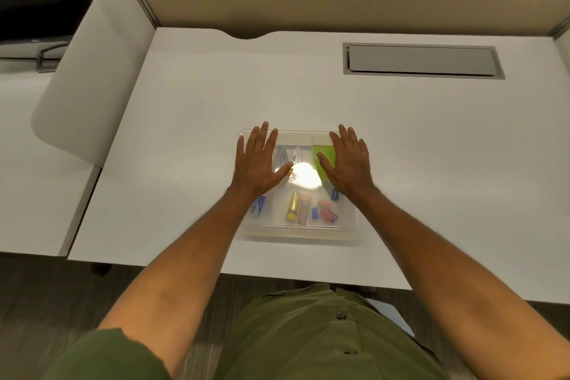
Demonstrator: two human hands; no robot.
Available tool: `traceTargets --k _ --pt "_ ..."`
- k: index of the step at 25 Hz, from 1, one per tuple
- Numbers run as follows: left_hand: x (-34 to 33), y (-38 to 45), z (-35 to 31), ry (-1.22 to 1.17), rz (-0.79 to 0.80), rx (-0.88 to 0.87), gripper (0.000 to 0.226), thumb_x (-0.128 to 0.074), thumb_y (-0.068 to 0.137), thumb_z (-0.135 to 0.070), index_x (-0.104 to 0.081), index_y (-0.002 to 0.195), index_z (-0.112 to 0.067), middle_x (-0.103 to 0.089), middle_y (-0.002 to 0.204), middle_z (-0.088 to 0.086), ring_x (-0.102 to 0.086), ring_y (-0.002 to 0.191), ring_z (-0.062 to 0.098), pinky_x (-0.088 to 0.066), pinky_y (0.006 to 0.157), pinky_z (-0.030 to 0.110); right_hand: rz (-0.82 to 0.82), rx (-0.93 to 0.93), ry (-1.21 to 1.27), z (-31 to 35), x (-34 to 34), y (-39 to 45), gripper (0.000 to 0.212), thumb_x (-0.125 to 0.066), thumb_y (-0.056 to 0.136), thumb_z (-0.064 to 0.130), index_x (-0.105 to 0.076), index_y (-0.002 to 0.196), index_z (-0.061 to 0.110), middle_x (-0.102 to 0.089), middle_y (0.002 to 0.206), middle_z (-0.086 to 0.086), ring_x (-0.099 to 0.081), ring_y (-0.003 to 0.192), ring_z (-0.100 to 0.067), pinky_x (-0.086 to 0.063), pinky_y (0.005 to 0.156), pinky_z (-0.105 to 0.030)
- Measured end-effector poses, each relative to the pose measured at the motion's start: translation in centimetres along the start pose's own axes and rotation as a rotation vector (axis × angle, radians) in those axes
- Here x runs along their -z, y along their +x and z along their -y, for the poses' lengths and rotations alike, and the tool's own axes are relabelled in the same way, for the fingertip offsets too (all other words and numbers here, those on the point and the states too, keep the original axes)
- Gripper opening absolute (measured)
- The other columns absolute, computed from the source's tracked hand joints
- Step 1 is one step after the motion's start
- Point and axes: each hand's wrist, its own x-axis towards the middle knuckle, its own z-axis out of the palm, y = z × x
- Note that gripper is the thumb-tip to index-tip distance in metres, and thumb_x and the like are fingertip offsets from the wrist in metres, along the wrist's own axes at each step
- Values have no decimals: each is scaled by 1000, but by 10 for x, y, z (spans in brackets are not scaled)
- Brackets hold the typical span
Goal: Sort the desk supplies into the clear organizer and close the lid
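Observation:
The clear organizer [348, 227] lies on the white desk with its transparent lid down over it. Through the lid I see hair clips [290, 156], a green pad [324, 153], a yellow tube [293, 210], a pinkish stick [303, 211], small red and blue clips [324, 214] and a blue piece [258, 205]. My left hand [257, 160] lies flat on the lid's left half, fingers straight and spread. My right hand [350, 160] lies flat on the right half the same way. A bright glare sits on the lid between them.
The white desk [185, 139] has a grey cable hatch [422, 60] at the back right. A tan partition wall stands behind it. A white chair [89, 71] stands to the left of the desk.

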Motion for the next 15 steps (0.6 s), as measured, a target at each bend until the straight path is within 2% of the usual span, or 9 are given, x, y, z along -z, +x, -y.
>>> traceTargets --k 5,15 --pt "4 -1 1 31 7 -34 89 -36 91 -72 -13 159 -18 -5 168 6 -6 155 27 -11 122 55 -28 -5 -71 1 13 -5 71 -32 100 58 -35 154 11 -28 164 -13 -22 153 -32 -23 123 -53" --pt "16 -3 -6 86 -52 -62 90 -26 93 -71 -6 159 -13 1 168 10 1 155 27 -6 123 55 -56 29 -126 2 17 -12 81 -21 99 67 -20 160 13 -15 168 -10 -12 156 -32 -20 123 -54"
